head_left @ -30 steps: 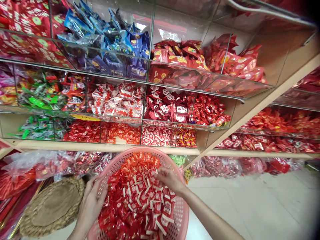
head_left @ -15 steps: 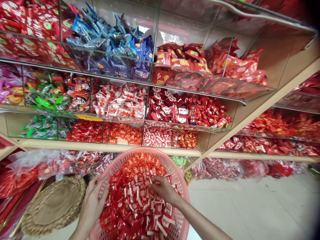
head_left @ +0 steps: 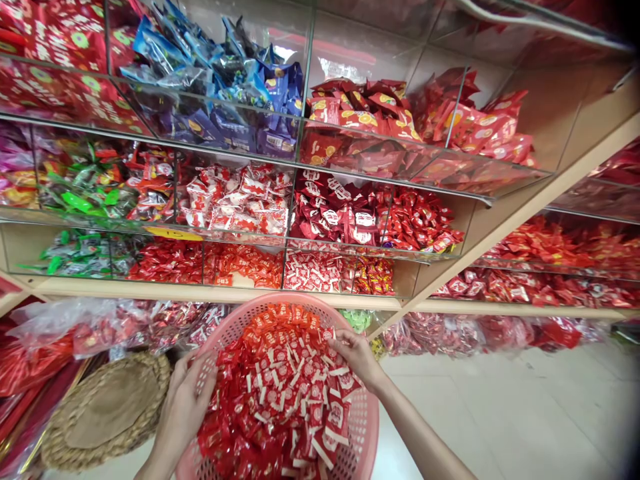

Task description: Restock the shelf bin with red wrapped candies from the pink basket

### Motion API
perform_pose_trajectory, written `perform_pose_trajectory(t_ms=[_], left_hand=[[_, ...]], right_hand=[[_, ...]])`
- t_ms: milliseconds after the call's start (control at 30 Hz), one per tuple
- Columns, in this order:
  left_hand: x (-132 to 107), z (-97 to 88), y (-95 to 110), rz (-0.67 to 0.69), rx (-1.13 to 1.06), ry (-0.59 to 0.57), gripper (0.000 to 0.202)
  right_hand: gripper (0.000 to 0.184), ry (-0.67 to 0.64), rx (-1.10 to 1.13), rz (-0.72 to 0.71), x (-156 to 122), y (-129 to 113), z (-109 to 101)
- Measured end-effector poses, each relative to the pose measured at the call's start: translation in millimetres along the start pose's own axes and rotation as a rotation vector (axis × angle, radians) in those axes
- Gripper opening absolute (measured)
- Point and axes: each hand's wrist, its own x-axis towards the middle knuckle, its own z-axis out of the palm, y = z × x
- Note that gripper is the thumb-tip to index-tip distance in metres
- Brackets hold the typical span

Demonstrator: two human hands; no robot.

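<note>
Red-and-white candy packets (head_left: 285,393), small, glossy and pillow-shaped, with crimped ends and white label patches, in a deep, loose heap, a few more orange-red ones toward the far side, all inside a round pink plastic basket (head_left: 367,427) with a lattice wall. Basket low in the view, just below a pale wooden shelf edge (head_left: 215,293). Left hand (head_left: 187,407) against the basket's left side, fingers spread wide and curving in over the rim, right at the edge of the heap. Right hand (head_left: 357,357) over the far right of the heap near the rim, fingertips drawn narrowly together, any packet between them too small to tell. Just left of the basket, a round woven straw mat (head_left: 105,413), and behind it, clear plastic bags of red sweets (head_left: 115,330) slumped in a row under the shelf edge. Higher up, clear acrylic bins (head_left: 360,60) in stacked rows, packed with blue packets (head_left: 220,87), green-wrapped sweets (head_left: 85,200), white-and-red packets (head_left: 235,200) and dark maroon packets (head_left: 330,213), a yellow price tag (head_left: 173,233) on one bin's front edge. Farther right, more bins of red sweets (head_left: 550,247) at an angle, above pale floor tiles (head_left: 490,407).
</note>
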Motion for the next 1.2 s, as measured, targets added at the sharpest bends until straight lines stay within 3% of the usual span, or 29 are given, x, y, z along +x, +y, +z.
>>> perform_pose_trajectory(t_ms=[267, 767, 967, 1200], left_hand=[[-1.6, 0.8, -1.9, -0.017, -0.001, -0.010, 0.042], [-1.1, 0.8, -0.4, 0.004, 0.006, -0.003, 0.040], [-1.3, 0.9, -0.5, -0.011, 0.014, 0.001, 0.040], [-0.9, 0.5, 0.5, -0.004, 0.019, -0.012, 0.041]], right_hand=[[0.043, -0.161, 0.021, 0.141, -18.3, 10.4, 19.1], [0.041, -0.346, 0.138, 0.104, -12.7, 13.1, 73.6], [0.042, -0.307, 0.112, 0.101, -14.9, 12.3, 63.2], [0.038, -0.121, -0.109, -0.035, -1.3, -1.6, 35.8]])
